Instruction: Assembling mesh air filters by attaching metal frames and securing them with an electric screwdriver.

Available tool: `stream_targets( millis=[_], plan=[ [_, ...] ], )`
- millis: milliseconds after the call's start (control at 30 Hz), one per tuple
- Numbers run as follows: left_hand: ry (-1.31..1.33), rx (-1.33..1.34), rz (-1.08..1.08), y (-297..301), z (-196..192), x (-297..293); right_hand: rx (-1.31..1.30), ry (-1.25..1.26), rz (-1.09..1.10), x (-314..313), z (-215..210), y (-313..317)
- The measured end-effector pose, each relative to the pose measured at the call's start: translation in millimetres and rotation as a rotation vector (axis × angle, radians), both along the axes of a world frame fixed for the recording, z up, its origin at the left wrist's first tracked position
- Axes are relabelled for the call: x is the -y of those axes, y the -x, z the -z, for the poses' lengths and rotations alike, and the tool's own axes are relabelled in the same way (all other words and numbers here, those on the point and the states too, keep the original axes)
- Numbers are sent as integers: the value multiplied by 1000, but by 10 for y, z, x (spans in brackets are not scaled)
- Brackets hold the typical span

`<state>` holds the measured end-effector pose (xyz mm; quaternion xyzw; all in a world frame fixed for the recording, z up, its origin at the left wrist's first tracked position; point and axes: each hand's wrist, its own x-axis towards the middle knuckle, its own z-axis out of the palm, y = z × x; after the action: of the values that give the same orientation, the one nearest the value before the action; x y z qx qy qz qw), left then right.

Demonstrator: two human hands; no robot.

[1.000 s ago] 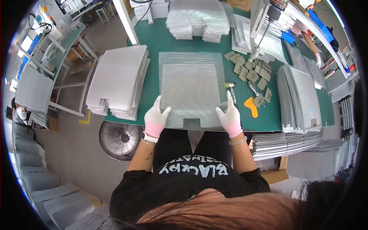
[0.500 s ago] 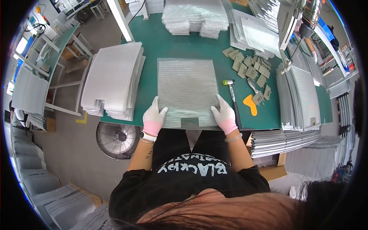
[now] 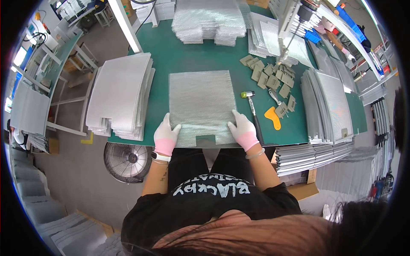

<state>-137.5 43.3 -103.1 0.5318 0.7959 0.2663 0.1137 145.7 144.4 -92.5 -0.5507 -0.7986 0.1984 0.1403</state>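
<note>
A silver-grey rectangular mesh sheet [image 3: 202, 102] lies flat in front of me, a notch cut in its near edge, close to the front of the green table. My left hand [image 3: 166, 134], in a white glove with a pink cuff, grips the sheet's lower left edge. Gloved the same way, my right hand [image 3: 244, 130] holds the lower right edge. Both thumbs rest on top; the other fingers are partly hidden at the sides. Right of the sheet lies a mallet [image 3: 253, 112] with a black handle and green-tipped head, beside a yellow plastic scraper [image 3: 272, 118].
Several grey-green plastic plates [image 3: 263, 80] are scattered near a putty knife [image 3: 274, 96]. Stacks of sheets stand at left [image 3: 118, 91], far middle [image 3: 208, 21] and right [image 3: 331, 106]. A pole-mounted drill-like tool [image 3: 306, 10] overhangs the far right. Another person's gloved hand [image 3: 349, 54] appears beyond.
The whole view has shifted a little, so the table and its things appear slightly lower and further left. My hands keep their places on the mesh sheet's edges.
</note>
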Motion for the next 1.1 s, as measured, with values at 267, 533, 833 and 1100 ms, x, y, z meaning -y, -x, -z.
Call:
stream_targets(
  millis=[267,533,833,1100],
  plan=[
    [173,-209,-17,14,-241,35,113,-282,-133,-791,-607,-220],
    [210,-415,359,132,-288,-1,373,-326,215,-3253,-614,-938],
    [196,-334,506,330,-433,-539,-10,-412,63,-4118,-1176,-2012],
    [-48,-406,454,165,-778,-667,91,-1384,41,-2096,-2118,-866]
  ],
)
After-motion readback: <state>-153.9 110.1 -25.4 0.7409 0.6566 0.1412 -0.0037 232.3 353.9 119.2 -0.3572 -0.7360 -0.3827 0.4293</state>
